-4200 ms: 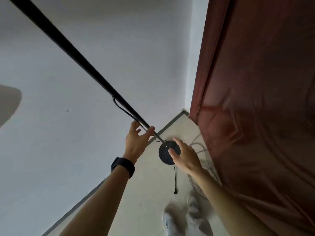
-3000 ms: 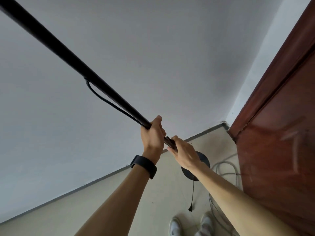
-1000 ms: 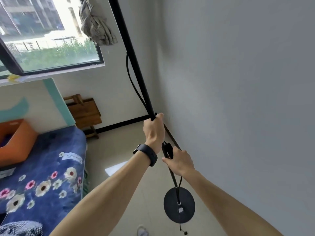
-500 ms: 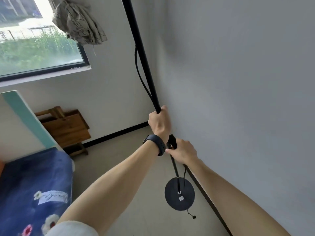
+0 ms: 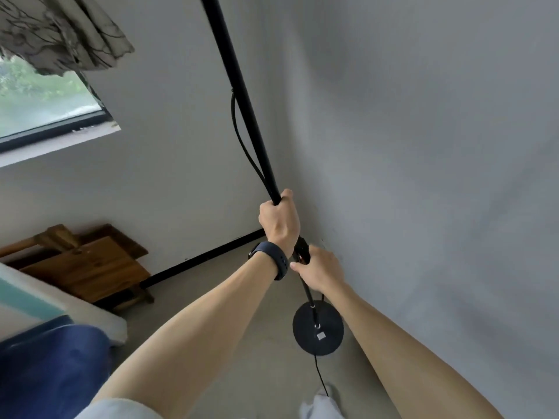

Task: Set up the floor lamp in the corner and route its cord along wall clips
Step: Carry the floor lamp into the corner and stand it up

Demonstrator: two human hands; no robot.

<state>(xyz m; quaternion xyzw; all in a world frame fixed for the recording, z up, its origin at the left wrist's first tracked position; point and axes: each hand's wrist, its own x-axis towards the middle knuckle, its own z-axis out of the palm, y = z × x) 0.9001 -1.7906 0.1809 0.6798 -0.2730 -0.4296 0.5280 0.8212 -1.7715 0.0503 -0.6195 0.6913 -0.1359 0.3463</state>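
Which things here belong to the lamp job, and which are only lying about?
For the job:
- lamp pole, held by left hand and right hand
- round base
- cord

Lying about:
- wooden table
- bed
- curtain
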